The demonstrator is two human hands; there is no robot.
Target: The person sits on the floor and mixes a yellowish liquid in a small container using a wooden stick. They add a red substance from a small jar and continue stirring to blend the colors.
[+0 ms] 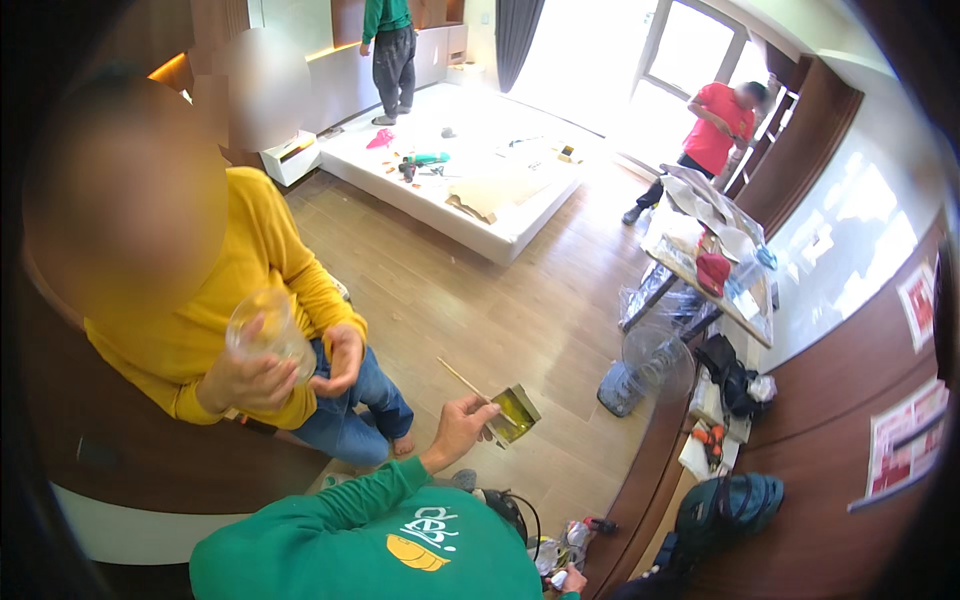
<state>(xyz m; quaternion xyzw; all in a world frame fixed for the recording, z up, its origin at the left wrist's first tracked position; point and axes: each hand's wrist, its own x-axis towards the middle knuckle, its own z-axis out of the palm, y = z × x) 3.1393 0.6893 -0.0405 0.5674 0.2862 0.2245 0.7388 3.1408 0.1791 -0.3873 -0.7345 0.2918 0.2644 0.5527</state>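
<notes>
My left hand (pixel 467 425), at the end of my green sleeve, grips a small square open container (pixel 516 414) of yellowish liquid, tilted toward me, and a thin wooden stick (pixel 458 377) lying across it. Low at the bottom edge, my right hand (pixel 573 582) is partly hidden, closed round a small white object (pixel 558 578) beside a pile of small items (pixel 575 540) and cables. A co-worker in a yellow top (pixel 255 215) faces me at the left, one hand (pixel 240 375) round a clear plastic cup (pixel 268 330), the other hand (pixel 340 355) loosely curled beside it.
A white platform (pixel 510 235) holds tools and cardboard. Two other people (pixel 390 55) (pixel 712 120) stand at the back. A cluttered folding table (pixel 745 320) stands right, with a clear container (pixel 655 355), bags (pixel 728 505) and orange tools (pixel 710 445) along the right wall.
</notes>
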